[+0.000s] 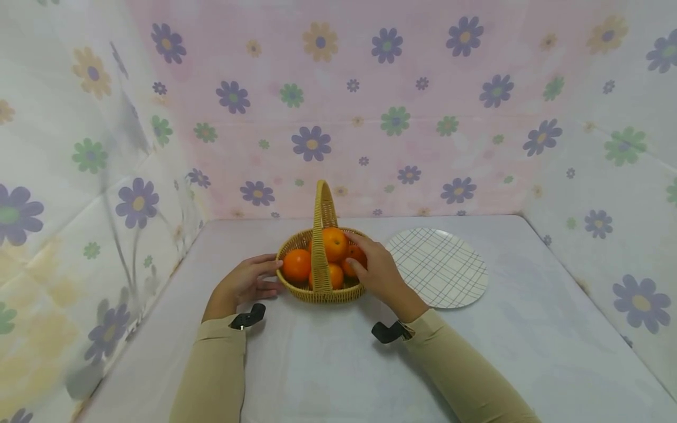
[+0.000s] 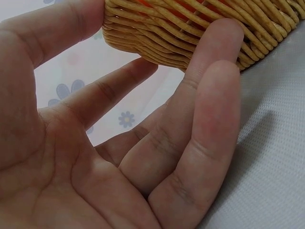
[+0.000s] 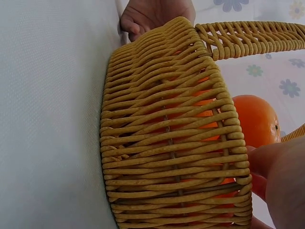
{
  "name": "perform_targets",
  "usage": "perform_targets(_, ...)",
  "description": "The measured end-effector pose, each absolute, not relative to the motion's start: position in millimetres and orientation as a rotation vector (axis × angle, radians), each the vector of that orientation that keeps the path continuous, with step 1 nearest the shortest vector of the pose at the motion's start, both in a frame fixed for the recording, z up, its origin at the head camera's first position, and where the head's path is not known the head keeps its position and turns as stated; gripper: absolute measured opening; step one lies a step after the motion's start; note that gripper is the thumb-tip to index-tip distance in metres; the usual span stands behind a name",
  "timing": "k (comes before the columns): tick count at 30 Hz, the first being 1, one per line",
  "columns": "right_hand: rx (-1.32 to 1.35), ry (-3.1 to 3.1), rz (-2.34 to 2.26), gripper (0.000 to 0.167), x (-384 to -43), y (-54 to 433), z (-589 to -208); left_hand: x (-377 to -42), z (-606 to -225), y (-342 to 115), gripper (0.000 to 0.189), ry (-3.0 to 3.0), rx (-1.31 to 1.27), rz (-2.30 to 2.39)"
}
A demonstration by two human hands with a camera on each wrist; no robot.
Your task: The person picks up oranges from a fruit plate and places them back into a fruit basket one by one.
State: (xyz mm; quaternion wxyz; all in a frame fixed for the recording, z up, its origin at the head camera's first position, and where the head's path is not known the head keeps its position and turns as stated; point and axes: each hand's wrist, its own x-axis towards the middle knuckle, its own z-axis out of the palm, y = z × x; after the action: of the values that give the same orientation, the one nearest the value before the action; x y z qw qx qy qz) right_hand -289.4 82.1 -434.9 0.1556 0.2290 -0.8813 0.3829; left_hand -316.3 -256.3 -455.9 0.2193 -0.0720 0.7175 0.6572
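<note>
A woven wicker basket (image 1: 333, 296) with a tall arched handle (image 1: 319, 247) stands on the table, holding several oranges. My left hand (image 1: 245, 282) is at its left end. In the left wrist view the thumb (image 2: 71, 24) meets the weave near the rim, while the other fingers, loosely extended, lie along the side. Over the basket's right end, my right hand (image 1: 381, 270) reaches in with thumb and fingers around the rightmost orange (image 1: 357, 256). The top orange (image 1: 335, 244) lies beside its fingertips. The right wrist view shows the wicker side (image 3: 171, 133), which hides most of the fruit.
A white oval plate (image 1: 441, 267) with a crossed-line pattern lies right of the basket, partly behind the right forearm. The table (image 1: 317, 364) has a pale cloth. Flower-printed sheets (image 1: 359, 111) enclose the back and both sides.
</note>
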Motion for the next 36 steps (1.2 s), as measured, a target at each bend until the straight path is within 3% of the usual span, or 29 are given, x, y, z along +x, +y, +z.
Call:
perform_targets(10,0.817,-2.464,1.132,0.065,-288.8,80.4,-432.0,-313.5,-453.9,-257.8,0.076,1.999,-0.189,1.81)
perform_targets(14,0.753,-2.485,1.081,0.067,-289.2,81.0,-432.1,-313.5,-453.2,-256.6,0.077,1.986,-0.172,1.826)
perform_targets(21,0.683,-2.56,1.073,0.084,-301.2,75.7,-425.9,-314.7,-447.1,-254.1,0.078,1.985,-0.134,1.817)
perform_targets(28,0.741,-2.518,1.188,0.074,-305.5,71.6,-424.2,-312.1,-449.2,-250.0,0.078,1.983,-0.15,1.801)
perform_targets(36,0.631,-2.567,1.275,0.072,-303.7,70.8,-425.1,-314.7,-450.0,-244.8,0.077,1.986,-0.156,1.804)
